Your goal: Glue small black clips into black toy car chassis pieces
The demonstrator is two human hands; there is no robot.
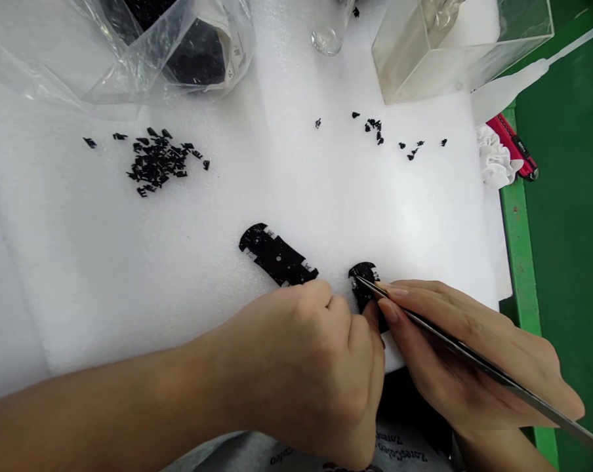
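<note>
Left hand (pixel 306 367) curled closed, pinching a small black curved piece (pixel 363 278) on white foam (pixel 80 262), apparently to steady it. Right hand (pixel 468 354) clamped on tweezers (pixel 444 328), tip at that piece. Longer black piece (pixel 277 255) lies just beside, within reach.

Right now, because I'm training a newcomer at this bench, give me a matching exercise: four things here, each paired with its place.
Things:
1. tweezers
2. small black pieces
3. clear plastic bag
4. long black plate

Places:
A. lying on the white foam sheet, beside the left hand
B. held in the right hand
C. at the top left of the view, over something dark
D. heaped on the foam, left of centre

Pairs: 1B, 2D, 3C, 4A
</note>
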